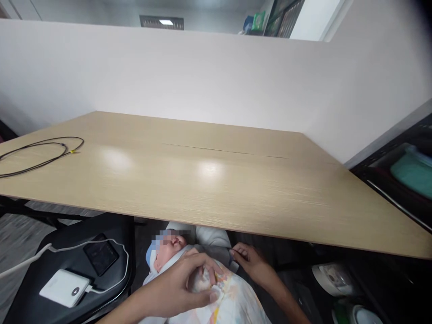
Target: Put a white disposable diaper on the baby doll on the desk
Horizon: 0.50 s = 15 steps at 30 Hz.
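A small figure lies across the lap below the table edge, in a blue-and-white cap (pixel 150 257); whether it is a doll or a person I cannot tell. White cloth with a coloured print (pixel 232 294) covers its body. My left hand (pixel 184 285) curves over the chest, thumb and fingers closing round a fold of this printed cloth. To the right, my right hand (pixel 251 263) has its thumb and forefinger pinched at the edge of a grey cloth (pixel 216 253). Its other fingers are curled, and the exact grip point is small and partly hidden.
A wooden table (pixel 236 193) spans the view, with a looped black cable (pixel 40 167) on its left. On a black chair (pixel 30 288) lie a white power bank (pixel 64 288) with a cable and a dark phone (pixel 101 254). Containers (pixel 334 279) stand at lower right.
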Available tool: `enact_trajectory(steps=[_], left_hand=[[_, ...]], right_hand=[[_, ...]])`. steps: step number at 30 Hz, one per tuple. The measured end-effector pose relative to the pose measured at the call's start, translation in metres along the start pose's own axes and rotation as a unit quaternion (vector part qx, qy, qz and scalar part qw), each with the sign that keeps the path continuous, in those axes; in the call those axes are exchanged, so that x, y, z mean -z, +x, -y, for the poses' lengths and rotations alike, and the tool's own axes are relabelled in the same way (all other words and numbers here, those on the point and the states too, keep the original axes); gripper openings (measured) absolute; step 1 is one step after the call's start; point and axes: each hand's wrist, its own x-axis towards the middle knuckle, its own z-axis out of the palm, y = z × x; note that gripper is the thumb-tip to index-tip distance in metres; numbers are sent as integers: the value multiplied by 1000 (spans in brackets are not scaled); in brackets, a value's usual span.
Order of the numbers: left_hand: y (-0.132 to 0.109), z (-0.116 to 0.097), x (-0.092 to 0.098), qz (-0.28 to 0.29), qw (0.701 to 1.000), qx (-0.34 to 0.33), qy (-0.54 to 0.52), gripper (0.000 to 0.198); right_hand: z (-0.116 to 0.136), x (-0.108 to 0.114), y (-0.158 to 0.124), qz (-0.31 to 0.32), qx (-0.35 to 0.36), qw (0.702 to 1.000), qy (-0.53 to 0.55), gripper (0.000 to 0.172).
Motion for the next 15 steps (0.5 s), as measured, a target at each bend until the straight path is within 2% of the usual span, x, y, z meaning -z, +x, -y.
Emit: enact_trajectory(steps=[2, 4, 8, 10, 12, 15], left_hand=[[3, 4, 1, 28, 999, 24, -2, 31], [8, 8, 2, 58, 998, 38, 6, 30], [12, 9, 4, 60, 998, 18, 2, 26], [7, 2, 7, 61, 998, -24, -26, 27], [-3, -6, 13, 84, 994, -59, -46, 31], [-19, -15, 27, 115, 992, -53, -12, 32]], right_hand=[[19, 6, -8, 13, 22, 1000, -13, 42], [49, 12, -21, 47, 64, 997, -7, 38], [104, 16, -42, 158, 161, 974, 12, 30], [117, 13, -46, 186, 183, 965, 14, 29], [122, 10, -45, 182, 178, 967, -1, 30], [121, 18, -47, 157, 161, 973, -47, 31]])
